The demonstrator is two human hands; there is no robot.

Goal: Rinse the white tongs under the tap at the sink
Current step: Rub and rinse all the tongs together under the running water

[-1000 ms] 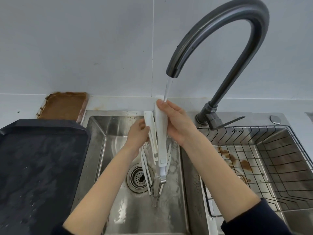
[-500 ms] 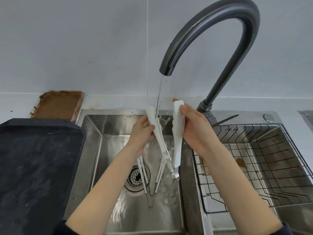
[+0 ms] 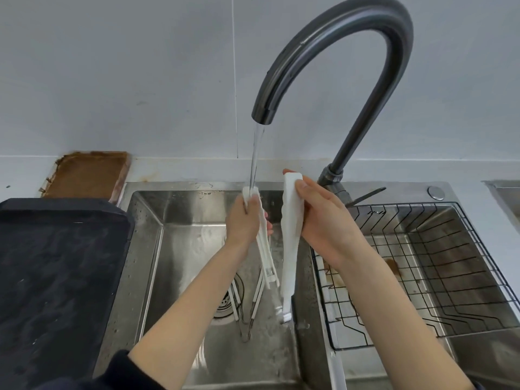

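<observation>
Water runs from the dark curved tap (image 3: 334, 46) into the steel sink (image 3: 180, 249). My left hand (image 3: 243, 223) grips one white tong piece (image 3: 266, 249) upright, and the stream lands on its top end. My right hand (image 3: 323, 220) holds a second, broader white tong piece (image 3: 291, 243) upright just right of the stream, over the sink's right edge. More white tongs (image 3: 257, 294) lie in the sink bottom near the drain (image 3: 225, 299), partly hidden by my left forearm.
A black tray (image 3: 56, 277) covers the counter at the left, with a rusty brown tray (image 3: 87, 173) behind it. A black wire rack (image 3: 422, 263) sits in the right basin. The tap's lever (image 3: 365, 195) points right behind my right hand.
The two white pieces, held together under the stream a second ago, are now apart. My right hand carried its piece to the right; the left piece stays under the water.
</observation>
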